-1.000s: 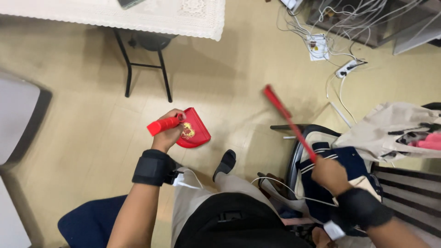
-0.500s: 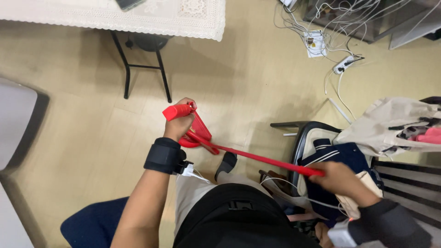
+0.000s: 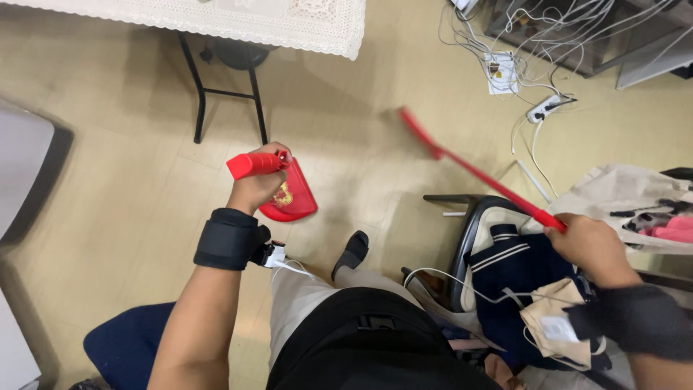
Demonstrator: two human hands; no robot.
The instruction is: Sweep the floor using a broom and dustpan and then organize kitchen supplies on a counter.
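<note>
Our left fingers (image 3: 273, 153) are wrapped tight around the red dustpan (image 3: 287, 196) handle, and the pan hangs just above the floor (image 3: 130, 180) near our foot (image 3: 351, 253). Our right fingers (image 3: 570, 224) are clenched on the red broom (image 3: 476, 173) stick. Half a second ago the broom lay across the pan; now its head has swung out toward the power strip (image 3: 547, 108), well apart, so we judge one sweeping stroke is over and the next is being set up
</note>
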